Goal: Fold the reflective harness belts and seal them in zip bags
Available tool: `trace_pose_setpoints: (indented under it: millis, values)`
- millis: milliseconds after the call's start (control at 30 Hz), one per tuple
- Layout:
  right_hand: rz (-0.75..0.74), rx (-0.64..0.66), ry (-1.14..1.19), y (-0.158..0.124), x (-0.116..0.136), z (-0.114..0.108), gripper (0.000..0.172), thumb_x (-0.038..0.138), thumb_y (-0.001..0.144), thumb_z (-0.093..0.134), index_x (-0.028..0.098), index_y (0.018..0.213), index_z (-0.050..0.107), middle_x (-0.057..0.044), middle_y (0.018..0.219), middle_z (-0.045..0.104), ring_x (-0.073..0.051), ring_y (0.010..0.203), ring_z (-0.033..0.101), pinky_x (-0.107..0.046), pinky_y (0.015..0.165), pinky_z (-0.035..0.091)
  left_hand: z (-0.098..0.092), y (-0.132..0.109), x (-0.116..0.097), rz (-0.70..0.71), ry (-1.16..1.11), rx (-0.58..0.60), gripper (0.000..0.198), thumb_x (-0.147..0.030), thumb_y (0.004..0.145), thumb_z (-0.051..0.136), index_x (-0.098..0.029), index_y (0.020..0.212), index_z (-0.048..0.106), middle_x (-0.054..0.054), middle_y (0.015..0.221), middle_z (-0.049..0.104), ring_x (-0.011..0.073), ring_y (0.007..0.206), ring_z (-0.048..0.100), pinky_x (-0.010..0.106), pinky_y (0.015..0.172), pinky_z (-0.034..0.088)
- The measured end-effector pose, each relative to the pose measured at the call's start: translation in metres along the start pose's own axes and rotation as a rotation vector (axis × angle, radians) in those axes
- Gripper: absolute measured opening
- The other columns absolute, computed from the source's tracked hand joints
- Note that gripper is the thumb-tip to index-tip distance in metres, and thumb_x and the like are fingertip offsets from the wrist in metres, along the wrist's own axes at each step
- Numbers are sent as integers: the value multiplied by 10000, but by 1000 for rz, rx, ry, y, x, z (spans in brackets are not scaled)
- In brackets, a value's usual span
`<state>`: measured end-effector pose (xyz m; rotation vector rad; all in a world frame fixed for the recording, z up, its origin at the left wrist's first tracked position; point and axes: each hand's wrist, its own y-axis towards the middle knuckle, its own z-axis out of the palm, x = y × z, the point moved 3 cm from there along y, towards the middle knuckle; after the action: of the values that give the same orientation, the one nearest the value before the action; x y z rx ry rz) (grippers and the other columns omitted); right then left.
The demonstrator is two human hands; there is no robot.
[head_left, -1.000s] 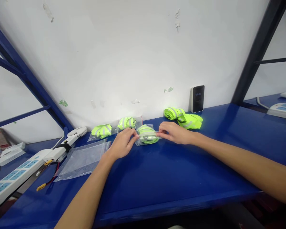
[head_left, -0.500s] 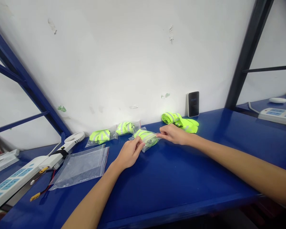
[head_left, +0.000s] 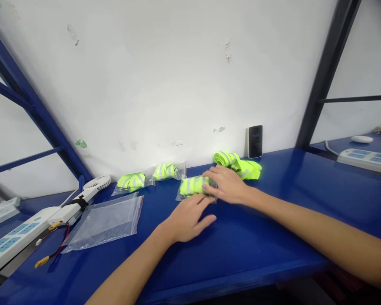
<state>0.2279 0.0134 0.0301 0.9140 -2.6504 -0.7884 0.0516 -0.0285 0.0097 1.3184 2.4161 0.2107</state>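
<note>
A clear bag holding a rolled neon-green reflective band (head_left: 192,186) lies on the blue table (head_left: 273,220). My right hand (head_left: 227,184) rests on the bag's right end, its fingers laid over it. My left hand (head_left: 190,217) hovers just in front of the bag with fingers stretched out, holding nothing. Two more bagged green bands (head_left: 131,181) (head_left: 167,170) lie by the wall to the left. Loose green bands (head_left: 238,164) sit behind my right hand.
An empty clear zip bag (head_left: 106,221) lies at left. Beyond it are a white handheld fan (head_left: 95,186), a white power strip (head_left: 12,239) and red-black wires (head_left: 52,252). A phone (head_left: 255,141) leans on the wall. Another power strip (head_left: 365,156) lies at right.
Both hands pinched the bag's top edge before. The bag now lies flat, my right hand has come down on it, and my left hand has let go and drawn back toward me.
</note>
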Motion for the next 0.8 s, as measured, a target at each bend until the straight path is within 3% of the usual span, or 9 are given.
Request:
trace_pose_setpoints:
  millis: [100,233,300,400,533,600,667,700,800]
  values:
    - [72,152,5,-4,10,7,416,428,934,464,215,1279,559,-115,1058,611,-274,936,598,-380,767,447,4,3,-4,39,36,39,332,-343,994,360,-201,1213,565,101,1194,630,236,1081,581,358,947,433]
    - [105,234,87,-11,7,15,634,524,848,581,250,1405,451,-131,1265,567,-320,1071,585,-406,830,468,-8,0,4,10,47,-54,314,-276,1010,309,-191,1045,609,54,961,688,181,870,626,298,815,454]
    - [92,210,123,-11,4,18,652,512,858,580,230,1429,437,-143,1289,569,-325,1101,579,-432,895,456,-14,-2,5,23,70,-129,289,-265,1003,332,-187,1007,609,41,886,689,170,804,621,288,773,442]
    - [49,135,196,2,0,18,484,393,897,560,194,1338,557,-133,1228,631,-302,1103,594,-419,947,442,-18,-4,1,54,108,-186,268,-255,990,356,-180,957,611,33,800,675,162,728,605,282,726,425]
    - [113,-7,310,42,-17,11,452,397,910,541,175,1302,582,-103,1204,675,-281,1087,624,-385,940,465,-11,-3,-1,72,153,-116,241,-237,975,375,-188,959,610,17,775,674,161,706,616,285,730,421]
    - [166,-25,276,62,-29,15,532,407,916,522,163,1388,487,-111,1333,603,-279,1192,569,-388,999,434,-9,-2,1,62,163,-70,248,-242,983,361,-195,971,605,12,784,680,162,716,631,283,742,425]
    - [172,156,125,78,-36,33,554,351,925,490,195,1450,404,-101,1472,474,-281,1343,431,-433,1101,328,-8,-3,3,35,170,-46,279,-261,1002,320,-201,1003,594,12,812,690,166,741,647,279,756,430]
    - [179,227,92,82,-38,44,559,312,880,550,212,1421,453,-104,1478,466,-318,1385,367,-490,1124,274,-8,-3,4,20,174,-39,297,-270,1010,299,-205,1019,588,13,828,696,168,754,653,277,758,432]
    - [233,315,28,86,-40,70,642,273,836,570,196,1454,413,-170,1561,306,-413,1436,224,-639,1099,196,-8,-3,7,-10,192,-8,316,-280,1017,279,-211,1019,587,15,841,703,174,760,661,271,735,430]
